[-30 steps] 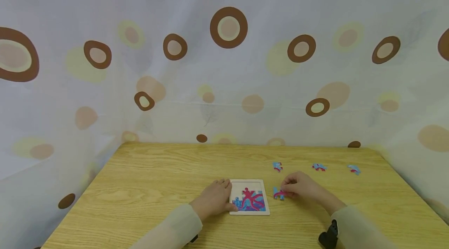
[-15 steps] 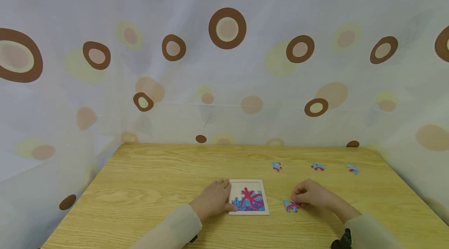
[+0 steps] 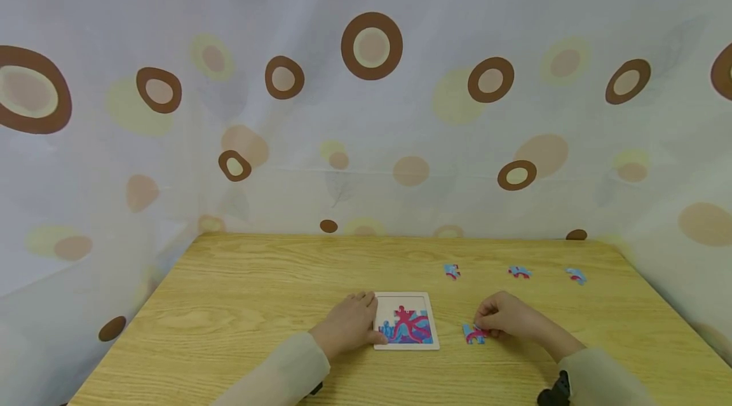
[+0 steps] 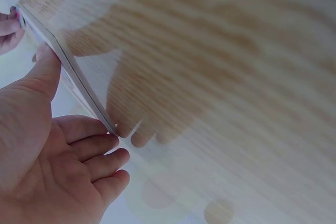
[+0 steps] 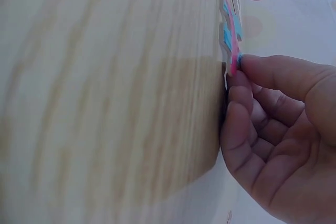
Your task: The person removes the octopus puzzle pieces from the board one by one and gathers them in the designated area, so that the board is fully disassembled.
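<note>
A white-rimmed puzzle tray (image 3: 433,323) lies on the wooden table, its lower part filled with joined pieces showing a pink octopus on blue. My left hand (image 3: 350,322) rests against the tray's left side, thumb over the lower left corner. In the left wrist view the fingers (image 4: 107,161) lie fairly straight near the tray's edge (image 4: 79,77). To the right of the tray, my right hand (image 3: 502,317) pinches a blue and pink jigsaw piece (image 3: 473,334) between thumb and fingertips. The right wrist view shows that piece (image 5: 231,40) edge-on, close to the table surface.
Three loose jigsaw pieces lie farther back on the right: one left piece (image 3: 452,271), a middle piece (image 3: 520,272) and a right piece (image 3: 576,276). A patterned curtain (image 3: 377,139) borders the back and sides of the table (image 3: 257,285).
My right hand has moved a little right and toward me with the jigsaw piece, away from the tray, then stayed nearly still. The left hand and tray keep their place.
</note>
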Tool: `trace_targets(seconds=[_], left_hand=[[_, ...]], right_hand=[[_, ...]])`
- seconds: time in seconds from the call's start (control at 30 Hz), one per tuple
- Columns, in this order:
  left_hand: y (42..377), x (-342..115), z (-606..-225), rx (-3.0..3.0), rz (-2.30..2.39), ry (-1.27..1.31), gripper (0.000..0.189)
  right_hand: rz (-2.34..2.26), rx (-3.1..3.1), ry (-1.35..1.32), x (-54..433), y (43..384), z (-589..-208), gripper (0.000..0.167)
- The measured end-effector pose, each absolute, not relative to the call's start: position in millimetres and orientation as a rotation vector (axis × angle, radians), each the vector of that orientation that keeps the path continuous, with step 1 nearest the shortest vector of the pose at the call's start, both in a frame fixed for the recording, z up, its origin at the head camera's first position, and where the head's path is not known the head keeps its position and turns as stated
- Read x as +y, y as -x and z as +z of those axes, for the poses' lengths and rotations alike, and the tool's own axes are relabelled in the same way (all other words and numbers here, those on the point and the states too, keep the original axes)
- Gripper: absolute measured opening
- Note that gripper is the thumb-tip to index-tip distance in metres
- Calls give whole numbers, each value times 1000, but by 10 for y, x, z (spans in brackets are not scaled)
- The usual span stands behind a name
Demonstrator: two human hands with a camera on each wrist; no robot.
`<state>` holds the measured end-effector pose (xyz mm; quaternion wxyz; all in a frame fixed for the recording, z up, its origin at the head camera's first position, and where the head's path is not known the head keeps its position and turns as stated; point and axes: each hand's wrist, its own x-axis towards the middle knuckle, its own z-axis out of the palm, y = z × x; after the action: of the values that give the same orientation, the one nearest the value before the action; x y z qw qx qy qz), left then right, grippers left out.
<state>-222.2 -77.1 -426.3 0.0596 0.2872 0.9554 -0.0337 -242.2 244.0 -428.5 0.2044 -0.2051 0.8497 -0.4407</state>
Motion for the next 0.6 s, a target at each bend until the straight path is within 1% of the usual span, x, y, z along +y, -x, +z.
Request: trace_targets(seconds=[0.37,0.6], left_hand=[[2226,-763,-4248,2896,-117,-862,77],[2220,-770,-4263,2893,-122,-865,77]], right_hand=[[-1238,2343,565,2426,2409,-4258,14],[-1240,2356,631,2372,2431,-4210,15]])
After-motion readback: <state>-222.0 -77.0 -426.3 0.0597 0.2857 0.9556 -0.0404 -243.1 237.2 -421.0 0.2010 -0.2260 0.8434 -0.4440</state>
